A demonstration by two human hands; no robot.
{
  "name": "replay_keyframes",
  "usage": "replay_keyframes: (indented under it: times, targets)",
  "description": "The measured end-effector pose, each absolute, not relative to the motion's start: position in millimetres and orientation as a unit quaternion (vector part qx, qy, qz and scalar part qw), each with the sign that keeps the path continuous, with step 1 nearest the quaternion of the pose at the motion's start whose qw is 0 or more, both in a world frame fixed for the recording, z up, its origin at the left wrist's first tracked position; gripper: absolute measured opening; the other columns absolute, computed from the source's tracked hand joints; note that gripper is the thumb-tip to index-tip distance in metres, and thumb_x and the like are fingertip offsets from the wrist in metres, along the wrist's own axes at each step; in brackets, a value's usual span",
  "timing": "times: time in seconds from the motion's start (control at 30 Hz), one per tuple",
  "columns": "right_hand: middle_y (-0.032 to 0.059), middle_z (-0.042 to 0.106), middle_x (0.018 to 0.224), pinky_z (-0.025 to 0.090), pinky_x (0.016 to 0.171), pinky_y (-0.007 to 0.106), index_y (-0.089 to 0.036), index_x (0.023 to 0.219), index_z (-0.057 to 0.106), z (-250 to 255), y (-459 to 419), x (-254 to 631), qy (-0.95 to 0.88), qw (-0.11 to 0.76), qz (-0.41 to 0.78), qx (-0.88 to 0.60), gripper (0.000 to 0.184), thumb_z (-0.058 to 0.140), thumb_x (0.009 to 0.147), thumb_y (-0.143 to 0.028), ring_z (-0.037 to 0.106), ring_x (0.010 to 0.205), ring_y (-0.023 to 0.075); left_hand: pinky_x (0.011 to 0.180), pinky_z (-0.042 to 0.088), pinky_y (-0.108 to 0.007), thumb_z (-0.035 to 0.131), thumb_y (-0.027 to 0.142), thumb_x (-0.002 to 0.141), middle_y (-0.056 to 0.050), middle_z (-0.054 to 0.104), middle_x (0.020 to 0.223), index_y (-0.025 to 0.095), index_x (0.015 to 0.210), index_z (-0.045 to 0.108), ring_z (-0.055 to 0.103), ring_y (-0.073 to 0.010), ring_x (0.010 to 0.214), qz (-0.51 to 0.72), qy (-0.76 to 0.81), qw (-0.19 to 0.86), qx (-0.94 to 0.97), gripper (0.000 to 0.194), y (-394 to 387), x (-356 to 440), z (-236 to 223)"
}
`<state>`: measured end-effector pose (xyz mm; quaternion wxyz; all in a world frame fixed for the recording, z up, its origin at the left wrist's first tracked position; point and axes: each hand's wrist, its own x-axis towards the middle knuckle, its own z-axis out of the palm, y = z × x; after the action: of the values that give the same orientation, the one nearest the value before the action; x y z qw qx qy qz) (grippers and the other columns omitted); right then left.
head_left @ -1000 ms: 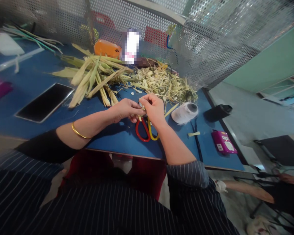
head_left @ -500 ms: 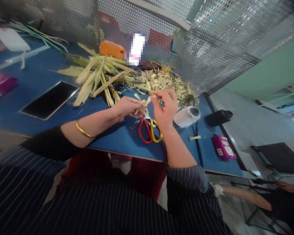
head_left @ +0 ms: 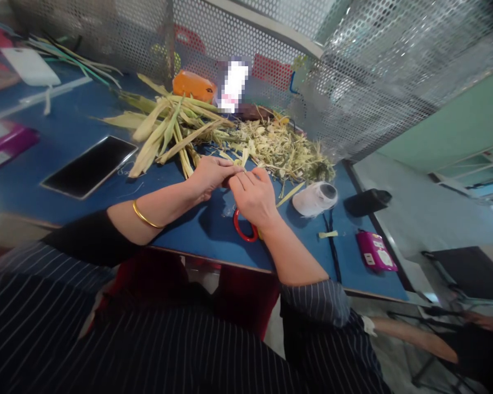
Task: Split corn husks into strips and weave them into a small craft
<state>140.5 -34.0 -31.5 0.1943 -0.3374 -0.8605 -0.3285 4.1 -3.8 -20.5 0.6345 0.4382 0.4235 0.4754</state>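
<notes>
Pale strips of corn husk (head_left: 244, 156) stick up from between my two hands. My left hand (head_left: 213, 176) pinches them from the left, the gold bangle on its wrist. Close against it, my right hand (head_left: 255, 194) is closed on the same strips, its back hiding the fingertips. Below the right hand lie scissors (head_left: 246, 236) on the blue table; their red loop shows, while the rest is mostly covered. A bundle of long dried corn husks (head_left: 156, 131) lies beyond my left hand. Past my right hand is a heap of shredded husk scraps (head_left: 285, 145).
On the blue table (head_left: 213, 246) a phone (head_left: 89, 166) lies at left. To the right are a white thread spool (head_left: 315, 198), a black cylinder (head_left: 367, 201) and a purple packet (head_left: 376, 250). An orange packet (head_left: 193, 86) rests before the perforated screen (head_left: 267, 33). Another person's arm (head_left: 414, 339) shows lower right.
My right hand has moved left and down onto the husk strips, meeting my left hand and covering the yellow scissor loop. A narrow husk strip now shows beside the spool. The view has shifted slightly.
</notes>
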Motion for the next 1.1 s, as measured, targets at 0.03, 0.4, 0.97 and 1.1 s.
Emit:
replay_keyframes:
  times: [0.03,0.4,0.97,1.1]
  targets:
    - [0.0041,0.058,0.072,0.032,0.080,0.034,-0.017,0.080,0.057,-31.9,-34.4,140.4,-0.861,0.201,-0.315,-0.343,0.030,0.032,0.098,-0.015,0.047,0.071,0.0172,0.045,0.040,-0.018,0.078,0.020,0.060,0.003,0.053,0.049,0.010,0.056,0.063,0.047,-0.0054,0.045,0.481,0.425,0.630,0.438,0.019,-2.5,3.4,-20.9]
    - [0.0037,0.060,0.073,0.035,0.081,0.034,-0.019,0.075,0.056,-31.1,-42.6,134.5,-0.907,0.229,-0.194,-0.295,0.033,0.032,0.098,-0.019,0.048,0.069,0.0166,0.054,0.049,-0.022,0.075,0.021,0.068,-0.001,0.063,0.056,0.010,0.063,0.066,0.060,-0.0110,0.054,0.498,0.460,0.606,0.415,0.015,-1.2,0.7,-18.4]
    - [-0.0017,0.046,0.063,0.028,0.058,0.028,-0.020,0.066,0.049,-32.2,-26.3,150.9,-0.768,0.345,0.012,-0.540,0.028,0.053,0.090,-0.034,0.041,0.060,0.0130,0.063,0.055,-0.024,0.082,0.034,0.064,-0.005,0.069,0.066,0.010,0.076,0.069,0.066,-0.0125,0.061,0.449,0.431,0.614,0.485,0.030,-3.6,-3.1,-15.9]
    - [-0.0033,0.044,0.058,0.030,0.058,0.026,-0.019,0.059,0.048,-29.7,-28.0,149.2,-0.750,0.400,0.127,-0.511,0.030,0.053,0.087,-0.027,0.041,0.057,0.0111,0.059,0.054,-0.022,0.083,0.029,0.063,-0.002,0.066,0.062,0.010,0.078,0.069,0.061,-0.0090,0.054,0.448,0.440,0.605,0.489,0.029,-3.8,-1.5,-15.4]
